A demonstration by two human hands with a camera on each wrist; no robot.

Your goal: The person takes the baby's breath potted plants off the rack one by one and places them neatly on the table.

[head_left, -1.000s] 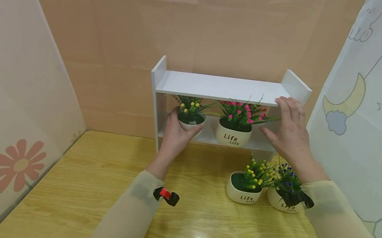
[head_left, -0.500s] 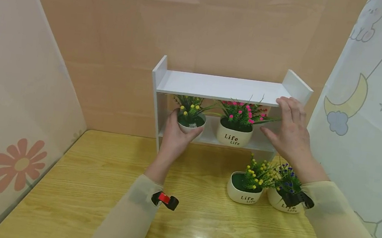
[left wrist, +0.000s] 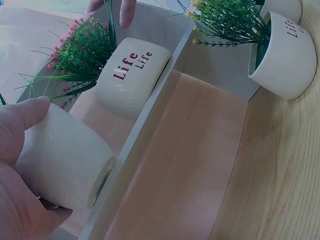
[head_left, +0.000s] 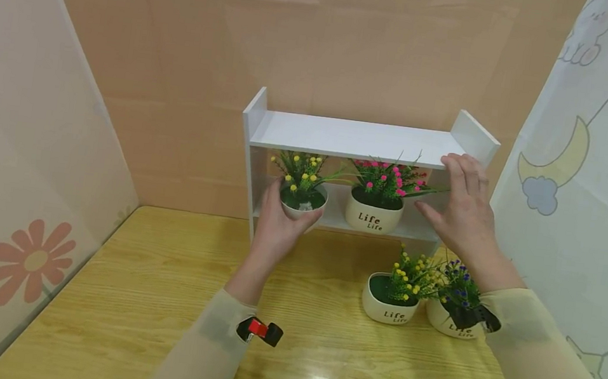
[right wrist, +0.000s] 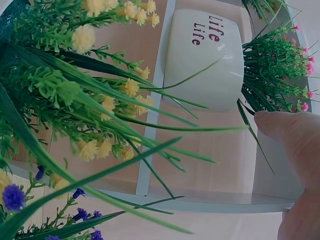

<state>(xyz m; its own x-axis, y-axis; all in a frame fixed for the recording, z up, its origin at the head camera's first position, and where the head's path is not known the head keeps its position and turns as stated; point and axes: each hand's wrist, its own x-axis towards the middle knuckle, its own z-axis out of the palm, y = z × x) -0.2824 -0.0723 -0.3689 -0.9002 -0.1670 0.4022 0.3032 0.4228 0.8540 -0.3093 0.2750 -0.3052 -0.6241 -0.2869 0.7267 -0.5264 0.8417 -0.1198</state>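
In the head view my left hand grips a white potted plant with yellow flowers at the left end of the shelf's middle level. The left wrist view shows the thumb and fingers around this white pot, its base close to the board's front edge. My right hand rests its fingertips on the front right edge of the white shelf's top board, the thumb lower and spread away. Between the hands stands a cream pot marked "Life" with pink flowers; the right thumb is beside its leaves.
On the wooden table, front right of the shelf, stand a pot with yellow flowers and one with blue flowers, side by side. The right forearm passes over the blue one. A tan backdrop hangs behind the shelf.
The left hand has shifted the yellow-flowered pot slightly forward and down, so more of its flowers show under the top board. The right hand keeps its place on the shelf edge.
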